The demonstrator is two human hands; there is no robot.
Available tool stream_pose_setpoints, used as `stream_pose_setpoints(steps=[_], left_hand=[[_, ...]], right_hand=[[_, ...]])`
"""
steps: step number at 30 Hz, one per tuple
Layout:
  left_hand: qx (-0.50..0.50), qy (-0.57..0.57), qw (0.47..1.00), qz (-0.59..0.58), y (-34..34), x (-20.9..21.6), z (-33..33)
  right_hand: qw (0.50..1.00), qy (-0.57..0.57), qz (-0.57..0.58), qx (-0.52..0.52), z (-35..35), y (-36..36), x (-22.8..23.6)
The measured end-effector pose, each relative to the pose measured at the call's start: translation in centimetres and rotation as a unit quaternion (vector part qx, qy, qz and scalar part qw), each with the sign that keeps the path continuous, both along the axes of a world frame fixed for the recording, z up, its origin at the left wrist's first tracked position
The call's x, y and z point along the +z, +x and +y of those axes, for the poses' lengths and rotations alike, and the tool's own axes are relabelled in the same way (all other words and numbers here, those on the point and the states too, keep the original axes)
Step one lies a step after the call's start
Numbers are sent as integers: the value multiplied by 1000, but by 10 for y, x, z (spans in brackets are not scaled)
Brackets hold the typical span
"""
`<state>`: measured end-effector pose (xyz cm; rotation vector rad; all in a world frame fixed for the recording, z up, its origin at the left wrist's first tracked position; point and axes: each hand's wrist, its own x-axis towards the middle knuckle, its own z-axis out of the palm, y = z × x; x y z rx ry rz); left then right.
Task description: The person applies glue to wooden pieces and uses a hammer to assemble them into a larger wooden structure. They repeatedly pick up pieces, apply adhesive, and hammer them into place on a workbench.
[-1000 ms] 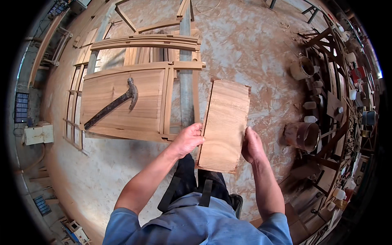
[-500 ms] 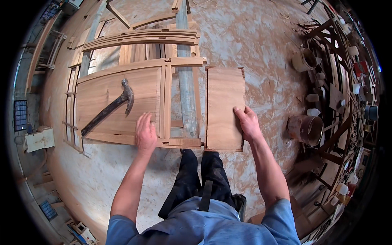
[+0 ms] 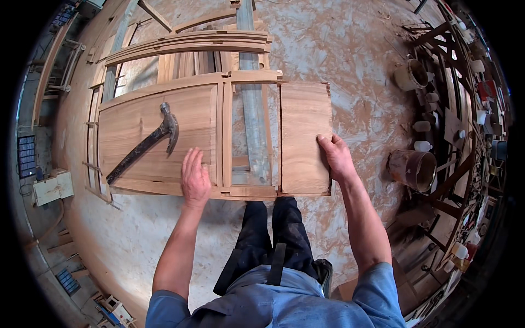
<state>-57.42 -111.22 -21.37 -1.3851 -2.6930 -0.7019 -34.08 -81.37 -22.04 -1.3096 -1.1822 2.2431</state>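
A flat wooden panel stands out past the right end of a wooden frame. My right hand grips its right edge, thumb on top and the fingers mostly hidden beneath. The panel's left edge lies against or very near the ends of the frame's upper rail and lower rail; whether it sits in them I cannot tell. My left hand lies with outstretched fingers over the lower right of the larger fitted panel. A claw hammer with a dark handle rests on that panel.
Metal support bars run under the frame. Beyond it lie several stacked wooden rails. Buckets, bottles and a cluttered rack line the right side. A white box is by the left wall.
My right hand has brought the loose panel slightly closer to the frame's rail ends, and the gap between them has narrowed. My left hand and the hammer keep their places on the frame.
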Motion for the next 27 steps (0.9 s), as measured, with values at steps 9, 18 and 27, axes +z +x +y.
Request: stream_pose_setpoints(steps=[9, 18, 27], left_hand=[[3, 0, 1000, -11, 0, -3, -1], [4, 4, 1000, -17, 0, -4, -1], [3, 6, 1000, -22, 2, -2, 2]], right_hand=[[1000, -12, 4, 8, 6, -4, -2], [999, 10, -10, 34, 14, -5, -8], [999, 22, -13, 27, 6, -7, -12]])
